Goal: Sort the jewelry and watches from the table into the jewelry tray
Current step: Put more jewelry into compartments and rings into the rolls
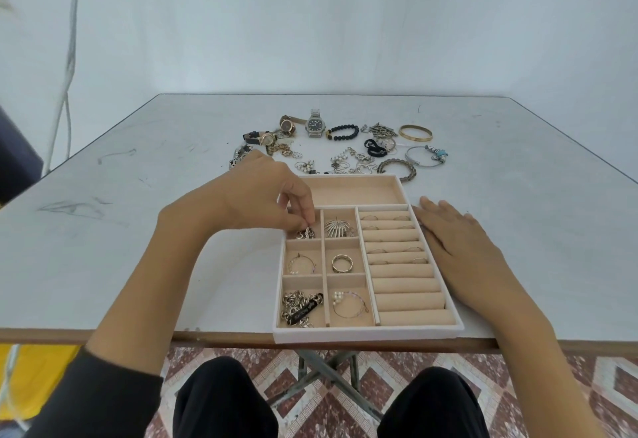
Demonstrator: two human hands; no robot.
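Observation:
The beige jewelry tray (366, 332) lies at the table's near edge. My left hand (272, 192) hovers over its upper left small compartment and pinches a small silver piece (305, 232) that lies in that compartment. My right hand (455, 241) rests flat on the table against the tray's right wall. Other compartments hold a silver leaf brooch (337, 227), a hoop (302, 262), a ring (342, 262), a chunky chain bracelet (301, 308) and a pearl hoop (348, 303). The ring rolls (404, 279) carry several rings. The long top compartment (355, 191) is bare.
Beyond the tray lies loose jewelry: a steel watch (316, 123), two brown-strap watches (288, 124), a black bead bracelet (342, 132), a gold bangle (415, 133), a silver bangle with a turquoise charm (427, 156), a twisted bracelet (397, 168). White table (138, 196), wall behind.

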